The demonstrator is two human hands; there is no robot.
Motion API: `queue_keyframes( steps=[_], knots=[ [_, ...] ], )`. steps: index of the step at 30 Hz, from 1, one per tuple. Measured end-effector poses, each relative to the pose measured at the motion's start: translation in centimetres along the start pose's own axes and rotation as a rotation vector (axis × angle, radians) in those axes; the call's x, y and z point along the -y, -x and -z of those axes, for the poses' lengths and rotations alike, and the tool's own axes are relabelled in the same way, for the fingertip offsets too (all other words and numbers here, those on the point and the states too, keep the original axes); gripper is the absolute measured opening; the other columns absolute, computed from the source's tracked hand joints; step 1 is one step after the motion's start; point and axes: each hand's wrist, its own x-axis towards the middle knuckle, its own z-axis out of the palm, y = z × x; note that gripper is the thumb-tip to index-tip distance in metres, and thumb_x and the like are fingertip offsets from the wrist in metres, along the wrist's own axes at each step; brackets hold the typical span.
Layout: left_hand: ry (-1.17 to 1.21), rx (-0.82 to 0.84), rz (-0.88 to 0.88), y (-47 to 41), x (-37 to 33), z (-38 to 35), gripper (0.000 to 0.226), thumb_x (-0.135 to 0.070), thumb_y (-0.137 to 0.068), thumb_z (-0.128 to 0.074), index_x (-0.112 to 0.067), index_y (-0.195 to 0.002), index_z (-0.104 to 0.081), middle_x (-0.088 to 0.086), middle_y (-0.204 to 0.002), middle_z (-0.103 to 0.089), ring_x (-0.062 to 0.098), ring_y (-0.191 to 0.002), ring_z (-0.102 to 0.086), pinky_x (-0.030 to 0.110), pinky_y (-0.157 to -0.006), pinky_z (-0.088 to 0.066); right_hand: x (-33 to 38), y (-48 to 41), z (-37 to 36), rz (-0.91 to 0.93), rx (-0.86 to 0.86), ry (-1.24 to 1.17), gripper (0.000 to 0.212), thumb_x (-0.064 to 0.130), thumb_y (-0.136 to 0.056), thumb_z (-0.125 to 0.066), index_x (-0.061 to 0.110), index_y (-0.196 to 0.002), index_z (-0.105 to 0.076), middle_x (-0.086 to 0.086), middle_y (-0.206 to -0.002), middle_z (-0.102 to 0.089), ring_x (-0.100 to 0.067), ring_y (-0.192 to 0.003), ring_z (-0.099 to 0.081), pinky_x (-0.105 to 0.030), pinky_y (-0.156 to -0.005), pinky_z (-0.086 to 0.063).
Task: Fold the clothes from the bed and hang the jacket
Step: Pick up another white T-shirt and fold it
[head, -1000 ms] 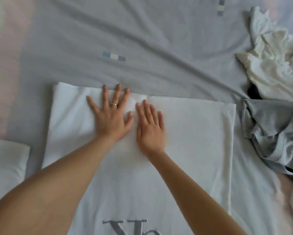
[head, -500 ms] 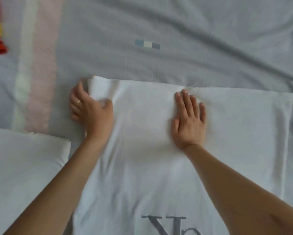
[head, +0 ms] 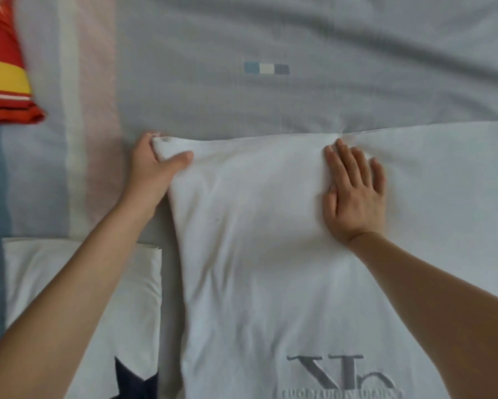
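- across the middle and right of the grey bed sheet (head: 270,110), a white t-shirt (head: 242,283) lies flat, its far edge running straight from left to right and its left edge slanting toward the camera.
- cloth is mostly smooth, with soft creases near the far left corner and faint folds down the centre. a grey printed logo (head: 339,375) shows upside down at the near end.
- left hand (head: 152,171) pinches the shirt's far left corner, thumb on top of the cloth and fingers curled beneath it. the corner is bunched.
- right hand (head: 354,194) lies palm down on the shirt near its far edge, fingers straight and close together, pressing the cloth flat.
- both forearms are bare and reach in from the near side.
- just left of the shirt, partly under the left forearm, a folded white item (head: 34,269) with a dark star print rests on the sheet.
- at the far left, a red and yellow garment (head: 3,67) lies well apart from the shirt.
- sheet carries pale pink and white stripes at left and a small three-coloured patch (head: 266,68) beyond the shirt.
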Motion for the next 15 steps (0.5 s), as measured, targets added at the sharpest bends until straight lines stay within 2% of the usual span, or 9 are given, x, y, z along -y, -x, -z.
queue_keyframes(
  steps=[2,4,7,9,11,13,15],
  knots=[
    [-0.128,0.04,-0.199,-0.8,-0.2,1.3,0.047,-0.004,-0.075,-0.075,-0.031,-0.101,-0.046,-0.008,-0.09,-0.059,-0.006,-0.077,-0.056,0.014,-0.072,-0.044,-0.1,0.0,0.0,-0.003,0.002,0.003,0.072,0.029,-0.077,-0.035,0.019,-0.148,-0.032,-0.002,-0.155,-0.029,-0.025,-0.141,-0.028,-0.04,-0.115,-0.012],
    [-0.204,0.13,-0.284,-1.4,-0.3,2.5,0.047,-0.007,-0.076,-0.075,-0.036,-0.099,-0.047,-0.01,-0.098,-0.06,-0.005,-0.083,-0.057,0.015,-0.071,-0.042,-0.2,0.0,0.0,-0.002,0.002,0.002,0.073,0.029,-0.076,-0.036,0.019,-0.148,-0.032,-0.002,-0.155,-0.03,-0.025,-0.141,-0.028,-0.04,-0.115,-0.012],
    [-0.33,0.194,-0.313,-2.0,0.0,3.7,0.039,-0.002,-0.076,-0.075,-0.035,-0.088,-0.058,-0.008,-0.11,-0.055,-0.004,-0.086,-0.056,0.012,-0.073,-0.044,-0.2,-0.1,-0.1,-0.003,-0.004,-0.005,0.073,0.029,-0.076,-0.035,0.02,-0.148,-0.032,-0.002,-0.155,-0.029,-0.025,-0.141,-0.027,-0.04,-0.115,-0.011],
    [-0.445,0.223,-0.313,-2.4,0.4,4.0,0.036,-0.002,-0.072,-0.078,-0.032,-0.085,-0.063,-0.001,-0.113,-0.055,-0.007,-0.09,-0.056,0.007,-0.078,-0.043,-0.2,-0.1,0.0,-0.003,0.002,-0.002,0.072,0.029,-0.076,-0.035,0.02,-0.148,-0.032,-0.002,-0.155,-0.029,-0.025,-0.141,-0.028,-0.04,-0.116,-0.01],
    [-0.511,0.242,-0.325,-2.6,0.6,4.1,0.035,-0.001,-0.067,-0.081,-0.022,-0.091,-0.066,0.006,-0.114,-0.056,-0.014,-0.083,-0.056,0.003,-0.078,-0.043,-0.1,-0.1,0.0,-0.006,0.002,-0.005,0.072,0.029,-0.077,-0.035,0.02,-0.148,-0.032,-0.002,-0.155,-0.029,-0.025,-0.141,-0.028,-0.04,-0.116,-0.01],
    [-0.565,0.24,-0.325,-2.7,0.6,4.2,0.041,-0.002,-0.067,-0.082,-0.017,-0.1,-0.064,0.005,-0.111,-0.058,-0.011,-0.073,-0.058,0.002,-0.073,-0.043,-0.2,-0.1,0.0,-0.001,0.001,-0.009,0.072,0.028,-0.076,-0.035,0.019,-0.148,-0.032,-0.002,-0.155,-0.029,-0.025,-0.141,-0.028,-0.04,-0.116,-0.01],
    [-0.608,0.219,-0.309,-2.9,0.6,4.4,0.037,-0.002,-0.068,-0.081,-0.015,-0.099,-0.065,0.004,-0.108,-0.06,-0.011,-0.067,-0.058,0.004,-0.069,-0.042,-0.2,0.0,0.0,0.001,-0.003,-0.011,0.072,0.028,-0.076,-0.035,0.019,-0.148,-0.032,-0.002,-0.155,-0.029,-0.025,-0.141,-0.028,-0.04,-0.116,-0.009]
  ],
)
